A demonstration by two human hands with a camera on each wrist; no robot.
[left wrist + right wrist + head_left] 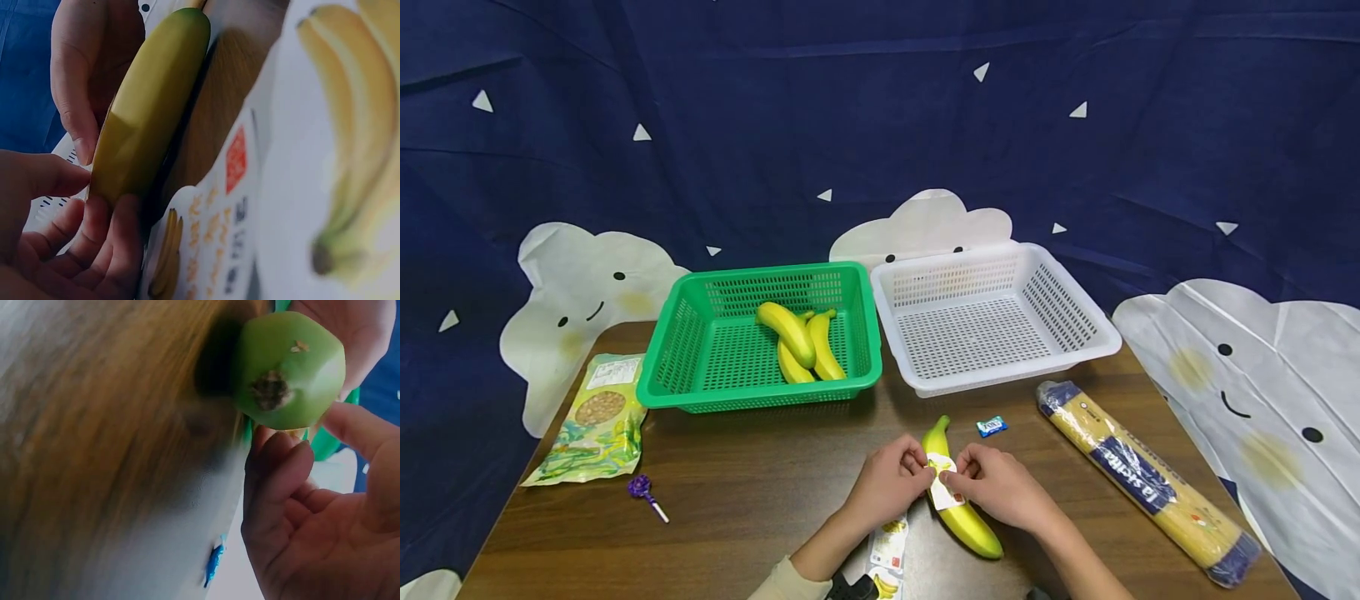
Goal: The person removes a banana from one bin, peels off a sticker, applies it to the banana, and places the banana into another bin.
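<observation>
Firstly, at the near edge, a strip of labels [889, 554] is laid on the table [760, 500]. Just beyond it, one banana [966, 529] is rested between the left hand [887, 479] and the right hand [1000, 487], its narrow tip pointed away from the person. A white label [945, 500] is set on the upper side of the banana. Both thumbs are placed at the label, and the fingers of each hand are bent in against the banana's sides; whether a label edge is also pinched cannot be told.

The step in hand is judged to be the seating of the label. Light, even pressure should be applied from the middle outward, so that creases along the curve are avoided. The banana should be steadied by the fingertips, since its rounded body may roll. Edges should be pressed down last, without denting the skin.

Farther out, a blue sweet [992, 426] is placed ahead of the right hand. At the back, three bananas [797, 337] are contained in a green basket [700, 400], beside which a white basket [1015, 368] is set.
</observation>
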